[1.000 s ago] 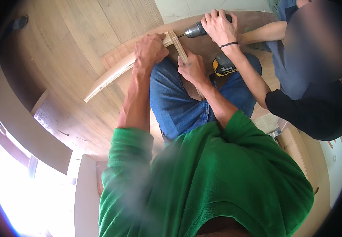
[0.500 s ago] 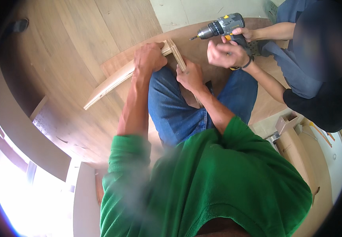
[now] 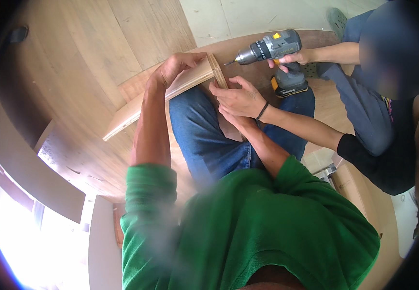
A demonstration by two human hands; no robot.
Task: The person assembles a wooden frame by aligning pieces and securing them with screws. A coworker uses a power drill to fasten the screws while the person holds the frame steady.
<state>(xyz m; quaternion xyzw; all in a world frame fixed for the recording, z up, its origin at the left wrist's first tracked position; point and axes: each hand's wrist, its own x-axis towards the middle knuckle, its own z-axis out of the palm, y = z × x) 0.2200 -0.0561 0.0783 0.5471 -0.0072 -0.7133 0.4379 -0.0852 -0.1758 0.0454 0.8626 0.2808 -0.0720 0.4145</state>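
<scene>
A long plywood board (image 3: 192, 76) lies slanting across my left thigh, with a short plywood piece (image 3: 217, 71) meeting its far end at a corner. My left hand (image 3: 176, 67) grips the board's far edge near that corner, fingers curled over it. My right hand (image 3: 237, 121) is closed near the lower end of the short piece. A co-worker's hand (image 3: 243, 99) covers much of it and also touches the short piece. The co-worker's other hand (image 3: 299, 57) holds a cordless drill (image 3: 274, 44), its bit tip pointing at the short piece, slightly apart from it.
The co-worker crouches at the right, with a clog (image 3: 336, 21) showing on the pale tiles. A curved brown panel (image 3: 253, 72) spreads under my legs over wood-look flooring (image 3: 88, 63). Pale panels (image 3: 40, 169) stand at the left, and a cardboard box (image 3: 359, 188) sits at lower right.
The co-worker's free hand has come down over my right hand and the short piece. The drill has shifted slightly nearer the corner. My left hand has opened its grip a little and moved slightly.
</scene>
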